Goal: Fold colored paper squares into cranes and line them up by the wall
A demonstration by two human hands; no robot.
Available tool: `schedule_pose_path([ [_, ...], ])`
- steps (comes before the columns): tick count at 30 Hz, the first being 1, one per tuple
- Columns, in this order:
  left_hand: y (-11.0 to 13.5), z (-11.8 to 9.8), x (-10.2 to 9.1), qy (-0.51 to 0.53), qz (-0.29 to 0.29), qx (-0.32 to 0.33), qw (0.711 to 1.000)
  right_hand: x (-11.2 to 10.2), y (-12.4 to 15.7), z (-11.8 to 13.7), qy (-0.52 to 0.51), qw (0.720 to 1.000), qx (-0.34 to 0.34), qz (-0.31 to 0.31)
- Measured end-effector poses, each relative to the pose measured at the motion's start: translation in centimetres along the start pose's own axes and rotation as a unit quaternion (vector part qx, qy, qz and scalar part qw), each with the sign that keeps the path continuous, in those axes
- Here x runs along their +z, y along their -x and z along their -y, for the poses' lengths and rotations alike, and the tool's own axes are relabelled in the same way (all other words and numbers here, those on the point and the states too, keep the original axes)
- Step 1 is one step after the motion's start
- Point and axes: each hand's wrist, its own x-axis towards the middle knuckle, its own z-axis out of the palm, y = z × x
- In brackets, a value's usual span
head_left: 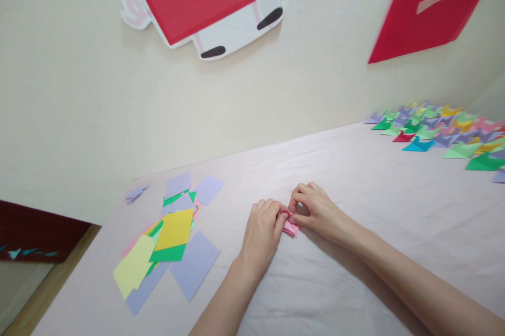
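Note:
A small folded piece of pink paper (291,227) lies at the middle of the cloth-covered surface, between both hands. My left hand (263,225) is closed on its left side, thumb and fingers pinching it. From the right, my right hand (315,211) reaches in with thumb and index finger curled together at the paper's upper edge. The fingertips hide part of the folds.
Loose coloured paper squares, a yellow one (173,230) among them, overlap at the left. A small lavender paper stack (136,194) sits behind them. Several folded paper figures (418,144) stand in rows at the far right, by the wall (244,104).

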Motion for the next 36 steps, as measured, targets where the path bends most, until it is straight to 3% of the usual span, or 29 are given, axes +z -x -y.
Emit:
schedule_pose_path([
  [8, 0.4, 0.2, 0.2, 0.023, -0.024, 0.001, 0.999, -1.6, 0.0, -0.8, -0.092, 0.994, -0.019, 0.062],
  [28, 0.4, -0.1, -0.1, 0.091, -0.031, -0.046, 0.994, -0.1, -0.3, 0.4, -0.002, 1.0, 0.019, -0.001],
  [36, 0.4, 0.0, -0.2, 0.112, -0.03, -0.068, 0.991, 0.1, -0.1, 1.1, -0.012, 0.999, 0.025, -0.021],
])
